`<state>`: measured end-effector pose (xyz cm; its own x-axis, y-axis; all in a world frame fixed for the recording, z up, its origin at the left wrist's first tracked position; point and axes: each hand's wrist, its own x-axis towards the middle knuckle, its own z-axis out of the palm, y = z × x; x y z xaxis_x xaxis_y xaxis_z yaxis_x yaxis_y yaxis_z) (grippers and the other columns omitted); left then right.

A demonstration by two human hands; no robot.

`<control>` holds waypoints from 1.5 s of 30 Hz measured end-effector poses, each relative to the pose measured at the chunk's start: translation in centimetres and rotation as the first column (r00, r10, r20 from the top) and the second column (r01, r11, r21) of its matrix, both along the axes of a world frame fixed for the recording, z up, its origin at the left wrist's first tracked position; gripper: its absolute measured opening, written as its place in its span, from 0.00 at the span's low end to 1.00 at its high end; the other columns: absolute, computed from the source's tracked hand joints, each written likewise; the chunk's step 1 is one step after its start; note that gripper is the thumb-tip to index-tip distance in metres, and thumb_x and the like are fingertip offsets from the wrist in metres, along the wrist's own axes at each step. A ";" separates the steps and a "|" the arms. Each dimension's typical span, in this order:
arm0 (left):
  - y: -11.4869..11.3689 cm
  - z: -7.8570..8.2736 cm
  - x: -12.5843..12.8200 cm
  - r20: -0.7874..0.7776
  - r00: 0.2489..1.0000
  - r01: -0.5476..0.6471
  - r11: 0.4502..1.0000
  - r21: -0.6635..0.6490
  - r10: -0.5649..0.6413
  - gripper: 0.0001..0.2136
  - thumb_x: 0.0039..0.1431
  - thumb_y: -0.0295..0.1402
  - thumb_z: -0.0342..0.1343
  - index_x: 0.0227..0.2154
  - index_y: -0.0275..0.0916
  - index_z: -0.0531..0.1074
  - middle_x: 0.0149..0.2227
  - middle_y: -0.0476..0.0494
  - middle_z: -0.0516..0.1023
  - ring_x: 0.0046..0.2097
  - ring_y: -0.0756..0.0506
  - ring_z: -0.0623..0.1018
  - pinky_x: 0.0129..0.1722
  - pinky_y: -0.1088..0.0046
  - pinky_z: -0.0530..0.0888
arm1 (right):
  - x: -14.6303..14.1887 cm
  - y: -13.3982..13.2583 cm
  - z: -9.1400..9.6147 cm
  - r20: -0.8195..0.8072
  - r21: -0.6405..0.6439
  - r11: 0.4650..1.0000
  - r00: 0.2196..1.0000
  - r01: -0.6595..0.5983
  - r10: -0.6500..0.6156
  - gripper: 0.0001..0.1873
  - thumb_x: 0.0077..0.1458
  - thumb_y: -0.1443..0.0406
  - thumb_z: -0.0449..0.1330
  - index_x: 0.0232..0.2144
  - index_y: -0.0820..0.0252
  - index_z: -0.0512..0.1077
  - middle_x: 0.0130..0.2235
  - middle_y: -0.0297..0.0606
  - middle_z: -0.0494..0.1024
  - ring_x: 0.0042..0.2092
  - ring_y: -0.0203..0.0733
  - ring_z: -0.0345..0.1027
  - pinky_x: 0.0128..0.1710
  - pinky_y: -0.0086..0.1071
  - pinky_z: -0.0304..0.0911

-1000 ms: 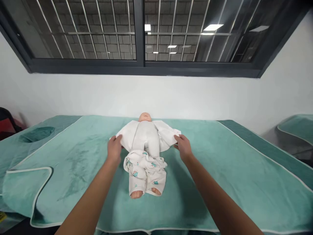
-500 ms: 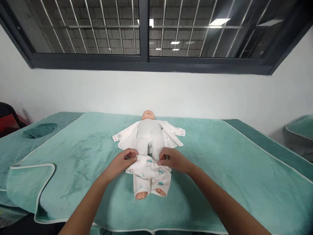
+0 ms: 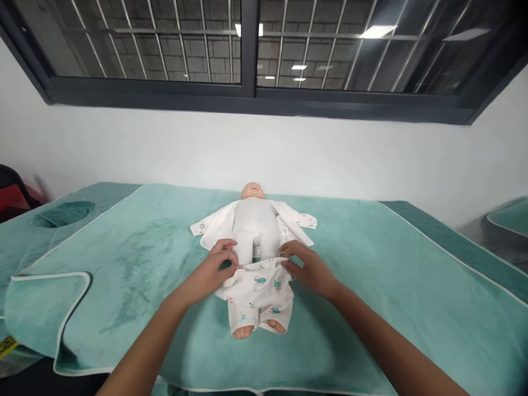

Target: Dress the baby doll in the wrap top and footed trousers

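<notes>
A baby doll (image 3: 256, 220) with a white cloth body lies on its back, head away from me. Under it an open white baby jacket (image 3: 220, 224) is spread, its sleeves stretched to both sides. White printed baby pants (image 3: 258, 283) cover the lower legs, and the doll's feet show at the cuffs. My left hand (image 3: 216, 265) pinches the pants' waistband at its left side, by the doll's leg. On the opposite side, my right hand (image 3: 307, 268) grips the waistband between thumb and fingers.
A green towel cover (image 3: 350, 308) with white piping lies over the bed. At the left, the bed has a face hole (image 3: 64, 214). Behind stand a white wall (image 3: 185, 143) and a dark-framed window (image 3: 249, 93). A red and black object (image 3: 12, 198) is at far left.
Both hands have spread slightly apart, stretching the waistband wider and flatter across the doll's legs. The view has shifted slightly.
</notes>
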<state>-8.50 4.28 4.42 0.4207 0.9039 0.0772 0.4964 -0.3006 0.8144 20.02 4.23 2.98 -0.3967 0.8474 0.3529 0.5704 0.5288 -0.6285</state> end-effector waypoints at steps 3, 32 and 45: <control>0.0 0.2 0.4 -0.067 0.998 0.022 1.000 0.015 -0.021 0.02 0.54 0.33 0.55 0.29 0.42 0.68 0.65 0.43 0.53 0.65 0.37 0.58 0.59 0.60 0.62 | -1.1 1.4 -0.7 0.023 0.130 0.987 0.995 0.092 -0.096 0.02 0.59 0.64 0.52 0.33 0.56 0.63 0.56 0.42 0.68 0.57 0.45 0.61 0.54 0.42 0.58; 10.5 -5.0 3.4 0.360 0.736 -0.576 0.810 -0.111 0.573 0.11 0.57 0.44 0.52 0.28 0.41 0.64 0.22 0.55 0.64 0.26 0.51 0.63 0.28 0.76 0.63 | -1.8 13.4 -3.3 -0.145 -0.208 0.907 0.905 0.367 -0.400 0.21 0.54 0.48 0.55 0.22 0.57 0.60 0.22 0.28 0.61 0.27 0.35 0.54 0.28 0.29 0.50; 8.6 -2.0 0.3 0.344 0.886 -0.183 0.916 -0.356 0.310 0.10 0.47 0.36 0.60 0.32 0.40 0.77 0.38 0.45 0.79 0.38 0.44 0.75 0.34 0.73 0.70 | 2.0 11.7 -1.7 -0.331 -0.521 0.832 0.944 -0.190 0.008 0.19 0.56 0.49 0.55 0.28 0.58 0.63 0.28 0.30 0.64 0.30 0.33 0.58 0.32 0.27 0.58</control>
